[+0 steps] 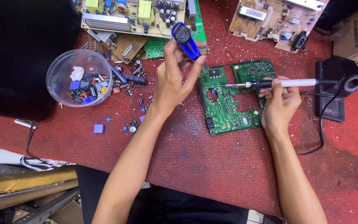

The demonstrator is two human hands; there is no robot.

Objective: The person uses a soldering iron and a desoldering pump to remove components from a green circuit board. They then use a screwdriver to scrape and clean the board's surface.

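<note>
A red table (212, 166), speckled with debris, fills most of the view. At its far edge lie two tan boards (133, 16) (270, 18) crowded with parts, the left one cut off by the frame. A black shape (17, 54) covers the upper left corner; what it is cannot be told. Left of the hands stands a clear bowl (79, 77) of small parts, with loose parts (125, 79) scattered between it and the left arm. A black stand (336, 85) sits at the right, near the right hand.

The green board (233, 97) lies flat on the table between the hands, with cut-out gaps in it. The left hand (172, 79) is clamped around a blue pump (186, 40), held upright with its tip at the board's top left corner; the tip is hard to make out. The right hand (279, 103) grips a white-handled iron (270, 84), held level, its metal tip touching the board's middle. Its black cord (322, 124) trails right.
</note>
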